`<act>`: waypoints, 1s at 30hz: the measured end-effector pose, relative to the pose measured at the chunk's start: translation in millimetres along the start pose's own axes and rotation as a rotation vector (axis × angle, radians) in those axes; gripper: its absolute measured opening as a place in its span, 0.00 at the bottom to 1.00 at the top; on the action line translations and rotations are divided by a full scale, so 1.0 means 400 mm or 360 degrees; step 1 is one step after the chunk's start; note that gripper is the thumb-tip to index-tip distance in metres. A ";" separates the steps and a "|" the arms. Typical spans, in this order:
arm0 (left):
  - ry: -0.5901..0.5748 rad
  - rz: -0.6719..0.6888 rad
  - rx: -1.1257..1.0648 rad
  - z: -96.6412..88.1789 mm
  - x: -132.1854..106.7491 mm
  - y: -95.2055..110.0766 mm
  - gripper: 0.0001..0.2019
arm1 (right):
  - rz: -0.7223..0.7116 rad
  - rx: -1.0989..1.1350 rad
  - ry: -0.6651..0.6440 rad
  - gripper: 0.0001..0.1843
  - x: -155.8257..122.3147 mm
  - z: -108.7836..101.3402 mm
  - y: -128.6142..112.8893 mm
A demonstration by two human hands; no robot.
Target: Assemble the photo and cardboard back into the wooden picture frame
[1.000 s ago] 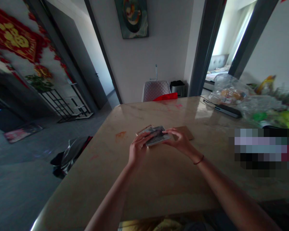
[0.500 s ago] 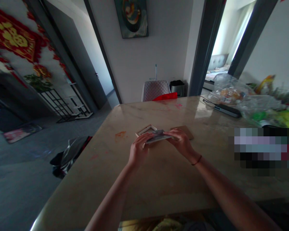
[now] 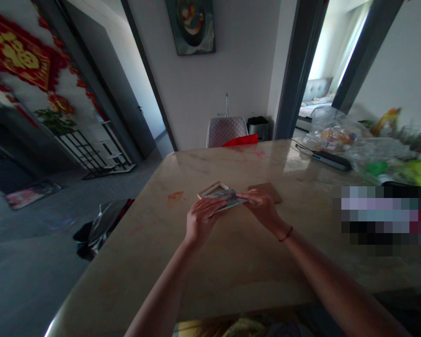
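Between my two hands is a thin, flat, greyish sheet [image 3: 230, 198], perhaps a photo or a small pane; its exact kind is unclear. My left hand [image 3: 202, 216] grips its left edge, fingers laid over the top. My right hand [image 3: 261, 206] pinches the right edge between thumb and fingers. Just behind the sheet lies a small light-coloured frame [image 3: 210, 190], partly covered by it. A brown square board [image 3: 271, 191] rests on the table behind my right hand, its near part hidden.
The marble-patterned table [image 3: 231, 271] has an orange smear [image 3: 175, 198] left of the frame. At right lie a dark elongated device with a cord [image 3: 331, 160] and crumpled plastic bags [image 3: 337, 128]. A padded chair [image 3: 227, 131] with a red item [image 3: 242, 140] stands beyond the far edge.
The sheet has tilted slightly, so more of its upper face shows. My left hand has shifted a little leftward and flattened over it; my right hand has barely moved.
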State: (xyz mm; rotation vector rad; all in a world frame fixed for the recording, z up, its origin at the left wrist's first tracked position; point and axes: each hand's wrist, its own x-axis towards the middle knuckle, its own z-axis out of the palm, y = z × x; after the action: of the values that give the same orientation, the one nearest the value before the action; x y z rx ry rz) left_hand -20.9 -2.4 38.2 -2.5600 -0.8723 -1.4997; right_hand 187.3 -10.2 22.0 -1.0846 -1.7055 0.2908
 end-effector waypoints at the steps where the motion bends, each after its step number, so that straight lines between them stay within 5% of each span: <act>1: -0.0017 0.0003 0.0004 0.000 -0.002 0.000 0.08 | 0.0013 0.0004 -0.0005 0.10 0.000 0.000 0.000; 5: 0.0019 -0.0166 -0.0078 0.003 -0.009 0.007 0.08 | 0.0154 0.0086 0.0080 0.12 0.003 0.004 0.007; 10: 0.0273 -0.0669 -0.0336 0.013 -0.003 0.015 0.08 | 0.0360 0.0259 0.0171 0.26 0.007 0.026 0.040; 14: 0.0415 -0.1013 -0.0494 0.021 0.003 0.013 0.11 | 0.0439 0.0428 0.0144 0.29 0.008 0.047 0.073; 23: 0.0531 -0.1438 -0.0771 0.015 0.024 0.011 0.17 | 0.0480 0.0520 -0.0092 0.18 0.005 0.056 0.075; 30: 0.0482 -0.1505 -0.0758 0.013 0.024 0.003 0.17 | 0.0602 0.0535 -0.0223 0.13 0.001 0.057 0.060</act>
State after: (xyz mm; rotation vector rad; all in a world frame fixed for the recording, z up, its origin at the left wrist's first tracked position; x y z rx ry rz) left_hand -12.6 2.4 43.7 -2.1046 -2.0411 -2.4841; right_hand 180.2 10.4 -2.8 -1.1458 -1.4920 0.8788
